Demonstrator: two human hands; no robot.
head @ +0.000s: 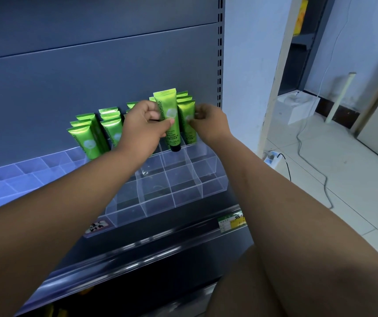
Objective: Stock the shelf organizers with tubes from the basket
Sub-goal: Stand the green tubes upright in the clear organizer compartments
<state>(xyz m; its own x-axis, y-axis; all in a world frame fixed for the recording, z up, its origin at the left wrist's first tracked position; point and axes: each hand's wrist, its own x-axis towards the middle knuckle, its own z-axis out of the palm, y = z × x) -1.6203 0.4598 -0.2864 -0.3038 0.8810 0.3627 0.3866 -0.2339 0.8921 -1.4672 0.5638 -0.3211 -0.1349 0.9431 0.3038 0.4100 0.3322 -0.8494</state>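
My left hand (146,126) pinches a green tube (169,110) with a black cap, held upright with the cap down just above the clear acrylic shelf organizer (183,177). My right hand (208,124) pinches another green tube (186,121) that stands in a back-right compartment. Several more green tubes (87,140) stand in the back rows at left and behind my hands. The front compartments hold nothing. The basket is out of view.
A grey back panel (92,76) rises behind the shelf, whose front rail carries price labels (231,221). A second clear organizer (11,177) lies at left. To the right are a white wall, a white box (297,108) and cables on the tiled floor.
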